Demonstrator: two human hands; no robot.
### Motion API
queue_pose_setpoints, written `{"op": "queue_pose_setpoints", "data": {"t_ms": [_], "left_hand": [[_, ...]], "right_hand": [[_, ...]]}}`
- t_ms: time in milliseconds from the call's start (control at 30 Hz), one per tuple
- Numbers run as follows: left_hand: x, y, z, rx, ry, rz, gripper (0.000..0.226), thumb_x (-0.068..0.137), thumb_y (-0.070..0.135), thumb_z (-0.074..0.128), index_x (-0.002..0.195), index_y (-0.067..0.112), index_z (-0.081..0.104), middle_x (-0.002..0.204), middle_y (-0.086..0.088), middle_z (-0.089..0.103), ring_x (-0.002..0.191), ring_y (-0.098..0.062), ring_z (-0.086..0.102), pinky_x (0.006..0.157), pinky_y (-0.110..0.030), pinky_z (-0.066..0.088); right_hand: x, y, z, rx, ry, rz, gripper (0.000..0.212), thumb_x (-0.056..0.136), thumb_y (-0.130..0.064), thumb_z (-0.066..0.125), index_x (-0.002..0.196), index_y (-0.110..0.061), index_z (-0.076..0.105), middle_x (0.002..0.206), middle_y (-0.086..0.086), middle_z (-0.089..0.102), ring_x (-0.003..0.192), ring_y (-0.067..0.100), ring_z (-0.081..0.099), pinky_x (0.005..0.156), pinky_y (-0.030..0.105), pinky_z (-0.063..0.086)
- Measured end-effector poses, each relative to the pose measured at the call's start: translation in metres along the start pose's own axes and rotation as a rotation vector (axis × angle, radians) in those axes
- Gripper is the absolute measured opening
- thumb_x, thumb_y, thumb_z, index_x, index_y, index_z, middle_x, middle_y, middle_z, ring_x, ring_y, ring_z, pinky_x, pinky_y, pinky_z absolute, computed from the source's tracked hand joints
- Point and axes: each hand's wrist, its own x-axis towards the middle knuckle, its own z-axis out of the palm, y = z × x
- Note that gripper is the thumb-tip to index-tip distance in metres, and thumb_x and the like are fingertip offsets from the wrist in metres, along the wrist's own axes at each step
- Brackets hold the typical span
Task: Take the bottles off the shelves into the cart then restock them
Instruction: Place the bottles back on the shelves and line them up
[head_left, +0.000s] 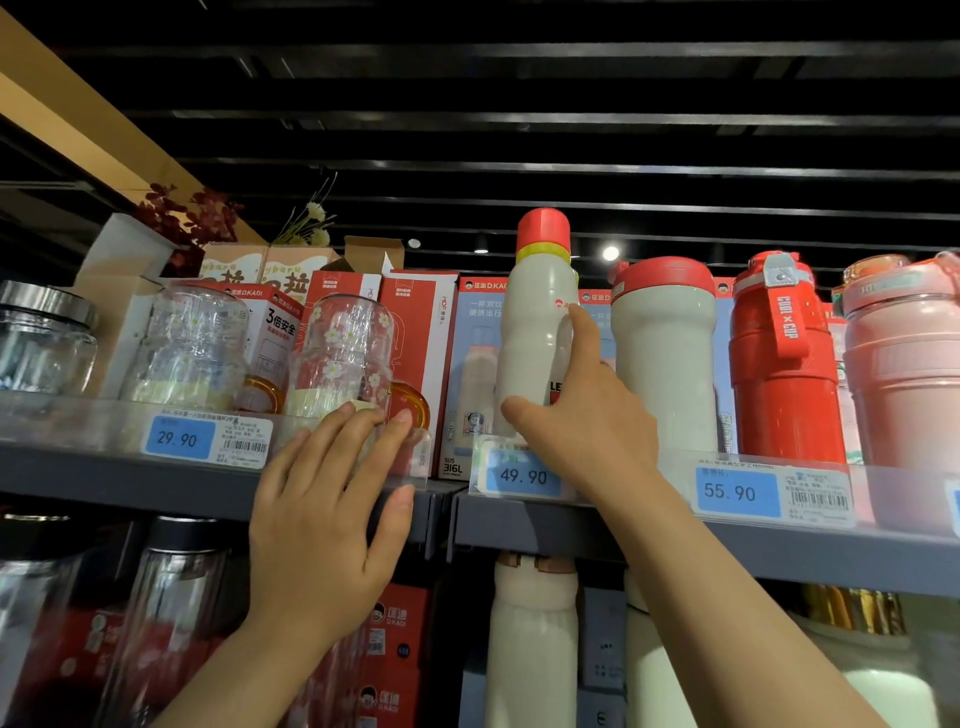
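Upper shelf (130, 480), front edge: left hand (324, 525) flat, fingers straight, pressing the clear lip before a glass mug (345, 358); holds nothing. Right hand (576, 415) wraps the white bottle with red cap (537, 322), upright at the edge. Neighbouring bottles (779, 364) fill the shelf rightward. Cart unseen; removing or restocking, cannot tell.

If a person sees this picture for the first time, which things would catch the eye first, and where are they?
First comes the tall cream bottle with a red cap and yellow ring, upright at the middle of the upper grey shelf, with the right hand wrapped around its lower body. To its left, the left hand lies with straight fingers on the clear plastic shelf guard. To the right stands a bright red flask.
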Motion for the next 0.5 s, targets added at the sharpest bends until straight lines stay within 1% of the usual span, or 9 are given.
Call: {"op": "queue_pose_setpoints", "data": {"t_ms": [100, 200, 267, 333, 400, 433, 467, 500], "left_hand": [[0.0001, 0.0004, 0.0001, 0.0, 0.0, -0.002, 0.054, 0.103, 0.043, 0.02, 0.14, 0.016, 0.049, 0.135, -0.007, 0.057, 0.129, -0.027, 0.046, 0.107, -0.045, 0.029], [-0.0005, 0.0002, -0.0002, 0.001, 0.006, 0.003, 0.054, 0.103, 0.043, 0.02, 0.14, 0.016, 0.049, 0.134, -0.007, 0.057, 0.129, -0.027, 0.046, 0.106, -0.045, 0.029], [-0.0003, -0.0001, -0.0006, 0.001, 0.009, 0.007, 0.054, 0.103, 0.043, 0.021, 0.14, 0.015, 0.049, 0.134, -0.008, 0.057, 0.128, -0.027, 0.046, 0.106, -0.044, 0.029], [-0.0003, 0.0001, -0.0005, 0.002, 0.012, 0.007, 0.054, 0.103, 0.043, 0.021, 0.14, 0.015, 0.049, 0.133, -0.008, 0.057, 0.128, -0.027, 0.046, 0.106, -0.044, 0.029], [-0.0003, 0.0011, -0.0006, 0.001, 0.015, 0.005, 0.053, 0.103, 0.042, 0.022, 0.139, 0.016, 0.049, 0.133, -0.008, 0.058, 0.128, -0.027, 0.046, 0.106, -0.044, 0.029], [-0.0002, 0.0013, -0.0007, 0.002, 0.016, 0.004, 0.053, 0.103, 0.042, 0.022, 0.139, 0.015, 0.049, 0.133, -0.008, 0.058, 0.128, -0.027, 0.046, 0.106, -0.044, 0.029], [-0.0001, 0.0013, -0.0008, 0.003, 0.018, 0.004, 0.053, 0.102, 0.042, 0.022, 0.139, 0.015, 0.05, 0.132, -0.008, 0.058, 0.128, -0.027, 0.046, 0.106, -0.044, 0.029], [0.0001, 0.0013, -0.0008, 0.003, 0.02, 0.005, 0.053, 0.102, 0.041, 0.023, 0.139, 0.015, 0.051, 0.132, -0.008, 0.058, 0.128, -0.028, 0.046, 0.106, -0.043, 0.029]], "right_hand": [[0.0008, 0.0001, 0.0035, -0.003, 0.037, 0.016, 0.094, 0.079, -0.045, 0.064, 0.148, -0.035, 0.002, 0.112, 0.006, 0.053, 0.089, 0.024, 0.054, 0.064, 0.03, 0.037], [0.0, -0.0004, 0.0062, -0.068, 0.075, 0.032, 0.099, 0.076, -0.054, 0.07, 0.148, -0.034, 0.005, 0.123, 0.008, 0.047, 0.105, 0.026, 0.051, 0.069, 0.031, 0.036], [0.0007, -0.0009, 0.007, -0.077, 0.081, 0.045, 0.103, 0.073, -0.058, 0.071, 0.148, -0.034, 0.004, 0.128, 0.008, 0.045, 0.112, 0.027, 0.05, 0.072, 0.032, 0.036], [0.0009, -0.0006, 0.0072, -0.097, 0.076, 0.044, 0.105, 0.073, -0.062, 0.068, 0.149, -0.035, 0.001, 0.132, 0.008, 0.044, 0.113, 0.028, 0.05, 0.074, 0.034, 0.039], [0.0001, -0.0009, 0.0062, -0.108, 0.048, 0.026, 0.101, 0.078, -0.059, 0.063, 0.149, -0.035, -0.004, 0.133, 0.008, 0.045, 0.11, 0.029, 0.053, 0.074, 0.035, 0.041], [-0.0007, -0.0013, 0.0052, -0.098, 0.023, 0.018, 0.098, 0.081, -0.054, 0.061, 0.149, -0.035, -0.007, 0.128, 0.006, 0.047, 0.103, 0.027, 0.055, 0.071, 0.033, 0.04], [-0.0008, -0.0016, 0.0041, -0.082, 0.0, 0.015, 0.096, 0.083, -0.048, 0.06, 0.15, -0.034, -0.008, 0.119, 0.003, 0.049, 0.094, 0.025, 0.055, 0.069, 0.031, 0.037], [-0.0004, -0.0016, 0.003, -0.066, -0.012, 0.017, 0.096, 0.085, -0.045, 0.06, 0.15, -0.032, -0.008, 0.11, 0.001, 0.048, 0.086, 0.022, 0.051, 0.067, 0.03, 0.035]]}}
